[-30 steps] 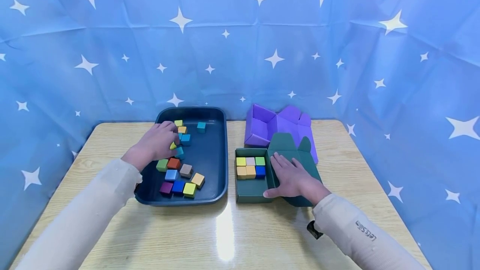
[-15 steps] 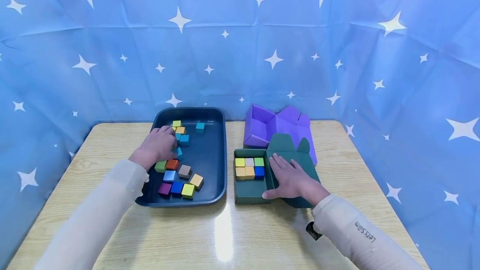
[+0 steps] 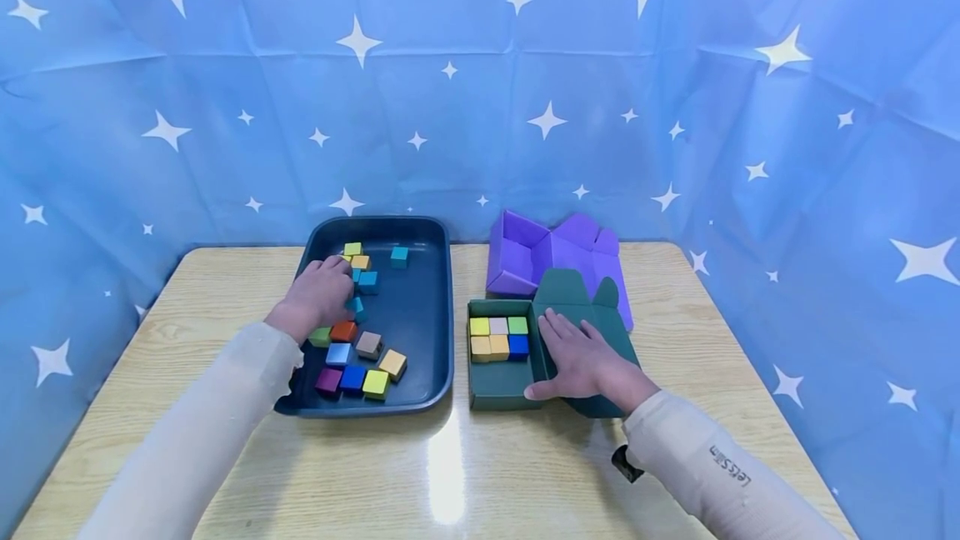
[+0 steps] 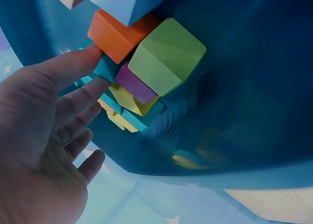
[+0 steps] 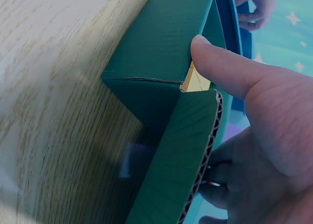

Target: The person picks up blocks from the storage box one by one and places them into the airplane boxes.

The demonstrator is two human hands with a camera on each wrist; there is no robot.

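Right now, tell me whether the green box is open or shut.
The green box is open: lid folded back, cubes visible inside.

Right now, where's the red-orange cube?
Head view: left of centre, the red-orange cube lies in the dark tray, just right of a green cube.

Tray [image 3: 412,307] is on the left of the bench [image 3: 360,473], box [image 3: 498,400] just right of it. Loose blocks [image 3: 353,379] are in the tray, mostly left half: three in the row nearest me, a few farther back, one apart toward the rear. My left hand [image 3: 322,294] is over the tray's left side, blocks before, behind and right of it. In the box, six blocks [image 3: 498,347], two rows of three, rear part. Lid [image 3: 611,330] folds out right; my right hand [image 3: 581,365] is on it. Second box [image 3: 517,261] is behind, curtain [image 3: 480,107] behind everything.
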